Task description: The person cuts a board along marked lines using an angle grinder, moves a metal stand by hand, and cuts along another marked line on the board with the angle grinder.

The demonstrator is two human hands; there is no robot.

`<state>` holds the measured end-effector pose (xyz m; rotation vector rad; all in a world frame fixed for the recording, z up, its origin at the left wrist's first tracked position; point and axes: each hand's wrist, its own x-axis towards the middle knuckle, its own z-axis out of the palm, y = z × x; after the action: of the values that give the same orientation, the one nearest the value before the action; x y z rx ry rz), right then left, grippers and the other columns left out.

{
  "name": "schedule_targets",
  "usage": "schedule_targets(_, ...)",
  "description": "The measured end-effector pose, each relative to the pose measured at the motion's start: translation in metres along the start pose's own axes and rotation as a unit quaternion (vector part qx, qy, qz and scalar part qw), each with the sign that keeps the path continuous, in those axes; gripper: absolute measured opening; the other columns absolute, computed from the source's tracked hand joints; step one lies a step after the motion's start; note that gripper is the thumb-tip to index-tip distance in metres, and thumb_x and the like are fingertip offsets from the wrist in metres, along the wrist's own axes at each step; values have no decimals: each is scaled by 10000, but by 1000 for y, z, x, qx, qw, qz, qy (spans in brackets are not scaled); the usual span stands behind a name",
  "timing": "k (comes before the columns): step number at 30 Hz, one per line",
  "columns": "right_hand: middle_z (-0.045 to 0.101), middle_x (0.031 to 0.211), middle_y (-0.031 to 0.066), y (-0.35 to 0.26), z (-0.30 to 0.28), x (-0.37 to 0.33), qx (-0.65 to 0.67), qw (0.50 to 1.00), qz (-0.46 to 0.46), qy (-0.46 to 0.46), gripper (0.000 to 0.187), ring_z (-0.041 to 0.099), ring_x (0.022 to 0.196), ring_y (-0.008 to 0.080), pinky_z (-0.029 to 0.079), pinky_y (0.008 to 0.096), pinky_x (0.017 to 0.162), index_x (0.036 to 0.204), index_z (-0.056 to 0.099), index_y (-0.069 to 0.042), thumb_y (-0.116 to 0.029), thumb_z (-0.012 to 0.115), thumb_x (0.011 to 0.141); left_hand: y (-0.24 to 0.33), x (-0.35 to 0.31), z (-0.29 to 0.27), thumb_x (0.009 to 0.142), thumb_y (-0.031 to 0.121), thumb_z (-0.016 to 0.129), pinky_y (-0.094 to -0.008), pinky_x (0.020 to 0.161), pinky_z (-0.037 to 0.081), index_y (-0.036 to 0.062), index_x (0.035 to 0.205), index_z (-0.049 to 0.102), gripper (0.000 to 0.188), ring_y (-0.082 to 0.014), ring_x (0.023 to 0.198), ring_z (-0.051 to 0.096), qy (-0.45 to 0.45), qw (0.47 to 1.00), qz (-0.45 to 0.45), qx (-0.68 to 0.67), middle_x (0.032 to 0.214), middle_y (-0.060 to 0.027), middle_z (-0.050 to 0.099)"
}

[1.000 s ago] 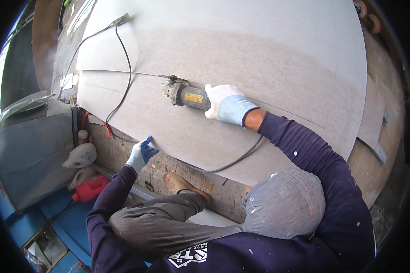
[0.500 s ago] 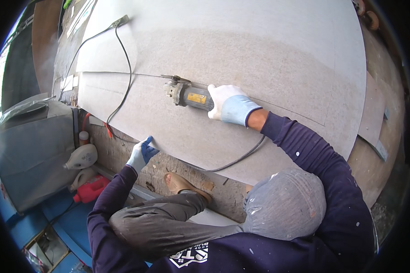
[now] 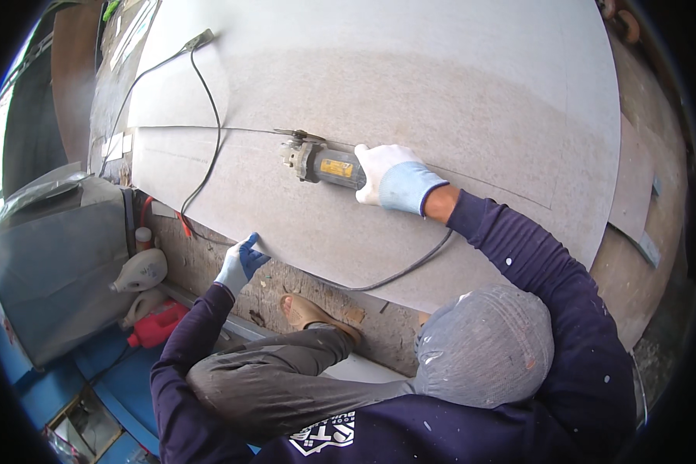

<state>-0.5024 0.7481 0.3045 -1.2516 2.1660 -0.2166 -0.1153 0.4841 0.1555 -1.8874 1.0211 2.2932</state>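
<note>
My right hand [image 3: 394, 178], in a white and light-blue glove, is closed round the body of an angle grinder [image 3: 329, 166]. The grinder lies over a large pale flat sheet [image 3: 441, 93], its disc [image 3: 298, 135] at a thin line in the sheet. Left of the disc this line shows as a dark slit reaching the sheet's left edge; beyond my hand a fainter line runs right. My left hand [image 3: 242, 264], gloved in white and blue, pinches the near edge of the sheet. Its fingertips under the edge are partly hidden.
A dark power cord [image 3: 215, 147] with an inline connector [image 3: 199, 40] crosses the sheet at left. My sandalled foot [image 3: 309, 315] is below the near edge. At left stand a grey covered box [image 3: 58, 271], a pale bottle [image 3: 143, 271] and a red jug [image 3: 158, 323].
My right hand and the grinder have shifted very slightly to the right along the line. My left hand keeps its hold on the sheet's edge.
</note>
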Motion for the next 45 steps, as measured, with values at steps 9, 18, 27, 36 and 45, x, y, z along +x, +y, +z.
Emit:
schedule_targets(9,744,1024,250,4,-6,-10,9,1000,-4,-8,548,739,977,405,601,477,860,1227,608,30,-297,735,806,3,-4,0,1043,275,680,-416,789,625,29,1116,615,265,-247,749,690,3,1000,-2,16,852,-124,666)
schedule_targets(18,751,1072,231,7,-3,-8,4,1000,-3,-5,537,747,1001,376,604,463,872,1229,635,18,-299,745,810,4,2,-14,1048,276,669,-459,933,596,14,1263,587,348,-308,998,694,-30,999,-6,32,1159,-196,665)
schedule_targets(27,740,956,260,11,-11,-13,10,1000,-8,-18,554,739,933,421,603,487,838,1208,593,46,-289,745,793,-1,21,-41,1078,273,609,-508,1006,557,18,1325,578,357,-324,1119,662,-43,998,-2,37,1254,-188,633)
schedule_targets(36,745,931,249,15,-7,-20,14,1000,-5,-10,543,744,925,417,604,487,830,1204,603,41,-281,748,791,2,6,-19,1067,264,635,-507,1030,542,-3,1362,557,406,-349,1169,640,-29,1000,-4,4,1295,-198,618)
schedule_targets(45,747,937,241,19,-7,-24,23,1000,5,-19,527,745,916,409,604,482,823,1183,611,39,-288,757,796,2,3,-12,1069,249,634,-493,952,581,-3,1300,587,345,-301,971,667,-26,1000,5,0,1079,-157,613)
